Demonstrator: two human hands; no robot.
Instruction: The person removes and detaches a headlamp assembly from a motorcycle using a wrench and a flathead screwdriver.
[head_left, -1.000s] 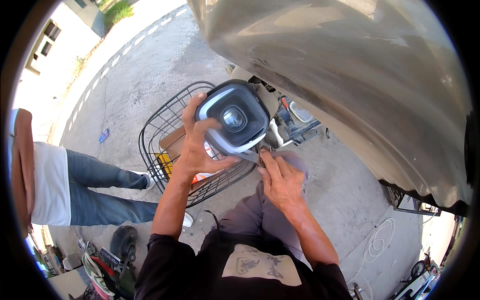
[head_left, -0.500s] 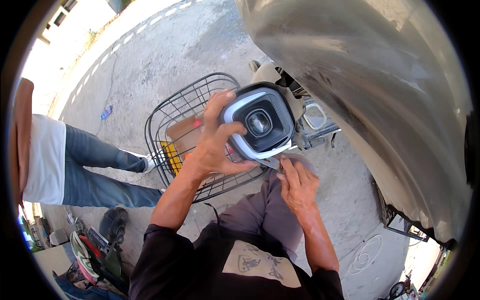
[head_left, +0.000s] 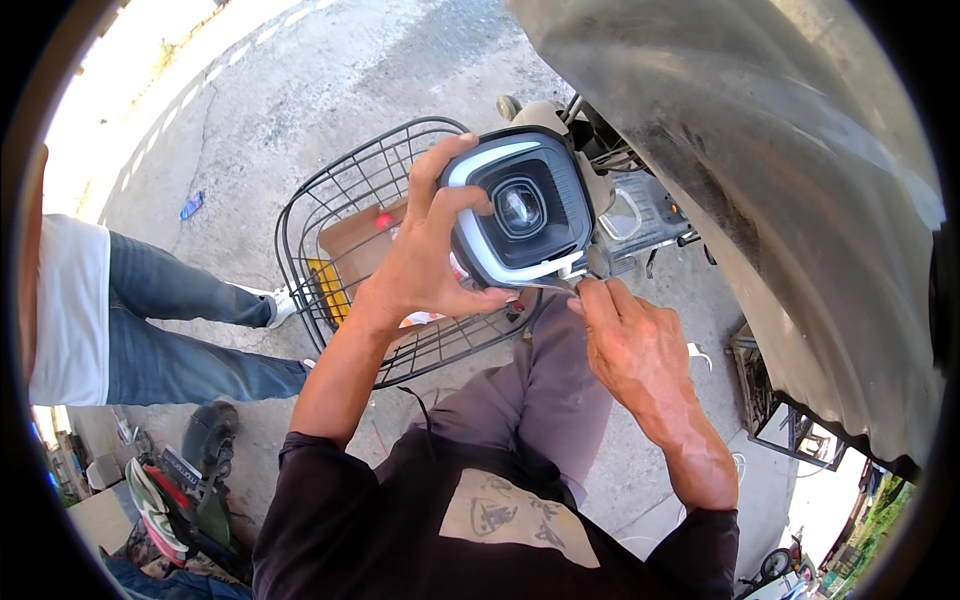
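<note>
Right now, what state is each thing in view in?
Headlight: lens facing the camera, gripped at its rim; lit or not, unclear
Left hand: closed on the headlight
Right hand: pinching the flat metal tool
Flat metal tool: at the headlight's lower edge
Wire basket: open-topped, loaded
Cardboard box: inside the basket, partly hidden
Translucent sheet: hanging, creased
Person in jeans: standing

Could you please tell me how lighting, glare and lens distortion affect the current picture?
Head view: bright daylight, with the upper-left edge blown out nearly white; head view: pale glare streaks on the large grey-brown cover and a bright highlight in the lamp unit; head view: fisheye curvature toward a black rim; head view: the thin metal piece at the right hand is hard to make out.
</note>
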